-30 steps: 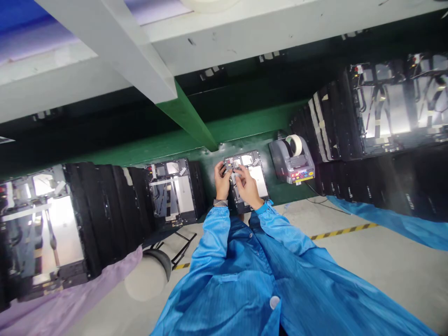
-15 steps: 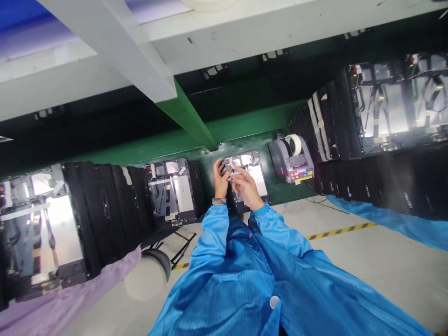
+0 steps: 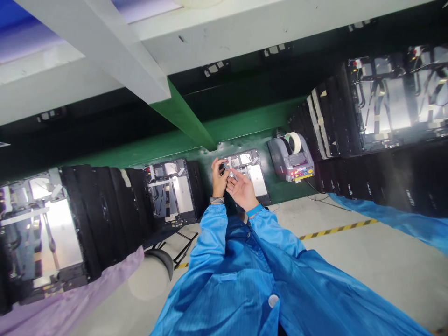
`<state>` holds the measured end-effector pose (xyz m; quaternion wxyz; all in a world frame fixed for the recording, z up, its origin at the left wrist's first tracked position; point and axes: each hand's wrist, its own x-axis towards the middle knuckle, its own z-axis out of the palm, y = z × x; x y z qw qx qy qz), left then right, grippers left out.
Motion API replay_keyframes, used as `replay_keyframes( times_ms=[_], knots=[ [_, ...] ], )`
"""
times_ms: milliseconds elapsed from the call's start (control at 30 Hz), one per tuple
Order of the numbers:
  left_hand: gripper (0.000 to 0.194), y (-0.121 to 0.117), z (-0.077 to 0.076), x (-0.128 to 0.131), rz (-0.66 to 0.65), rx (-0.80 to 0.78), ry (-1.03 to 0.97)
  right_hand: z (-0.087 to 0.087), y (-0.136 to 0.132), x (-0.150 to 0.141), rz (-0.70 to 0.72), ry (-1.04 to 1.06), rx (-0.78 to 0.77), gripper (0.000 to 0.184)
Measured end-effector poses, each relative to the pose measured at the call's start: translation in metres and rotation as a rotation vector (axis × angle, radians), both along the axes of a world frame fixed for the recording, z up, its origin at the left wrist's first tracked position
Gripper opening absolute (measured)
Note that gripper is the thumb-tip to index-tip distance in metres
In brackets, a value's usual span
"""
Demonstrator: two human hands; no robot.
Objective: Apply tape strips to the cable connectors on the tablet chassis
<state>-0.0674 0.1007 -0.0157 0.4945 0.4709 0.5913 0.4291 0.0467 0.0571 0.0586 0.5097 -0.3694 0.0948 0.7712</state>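
Observation:
My left hand (image 3: 219, 177) is closed around a small dark part (image 3: 222, 168), too small to identify, at the upper left corner of an open tablet housing (image 3: 249, 170). My right hand (image 3: 241, 187) hovers just over the housing's near edge, its fingers spread and holding nothing. The housing lies on a green workbench (image 3: 206, 147), its silver inner panels and small parts showing. My hands hide its left side.
Further open tablet housings (image 3: 170, 191) stand in black racks (image 3: 94, 219) to the left and right. A tape dispenser (image 3: 290, 159) sits to the right of my hands. A white beam (image 3: 119, 51) crosses above, and a round stool (image 3: 151, 277) stands on the floor below left.
My right hand has drawn back from the housing and its fingers have spread apart. My left hand stays at the same corner. The view has shifted slightly.

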Motion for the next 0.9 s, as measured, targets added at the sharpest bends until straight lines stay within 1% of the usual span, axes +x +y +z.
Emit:
replay_keyframes(
  times_ms=[100,267,467,600,667,700,733,767,800,867,900],
  knots=[
    [0.028,0.0,0.004,-0.001,-0.041,0.007,0.051,0.001,0.002,0.0,0.025,-0.07,-0.001,0.039],
    [0.02,0.001,0.01,-0.003,-0.096,0.029,0.116,0.002,0.003,0.0,0.01,-0.045,-0.028,0.038],
    [0.02,0.005,0.007,-0.007,-0.129,0.076,0.199,0.008,0.005,0.003,0.019,-0.054,-0.045,0.038],
    [0.019,0.006,0.008,-0.009,-0.12,0.09,0.232,0.012,0.004,0.006,0.009,-0.06,-0.025,0.039],
    [0.019,0.006,0.01,-0.009,-0.117,0.088,0.234,0.012,0.001,0.007,0.027,-0.101,0.001,0.041],
    [0.019,0.006,0.011,-0.009,-0.117,0.086,0.233,0.011,-0.001,0.008,0.045,-0.17,0.025,0.042],
    [0.02,0.006,0.011,-0.008,-0.117,0.085,0.231,0.01,-0.002,0.009,0.073,-0.288,0.063,0.043],
    [0.02,0.005,0.012,-0.008,-0.117,0.084,0.228,0.009,-0.004,0.011,0.113,-0.458,0.12,0.045],
    [0.02,0.005,0.013,-0.008,-0.116,0.085,0.225,0.007,-0.004,0.014,0.173,-0.67,0.199,0.046],
    [0.02,0.005,0.013,-0.008,-0.108,0.092,0.221,0.006,-0.002,0.022,0.364,-1.145,0.407,0.049],
    [0.02,0.004,0.013,-0.008,-0.102,0.097,0.223,0.006,0.001,0.026,0.5,-1.359,0.513,0.051]
  ],
)
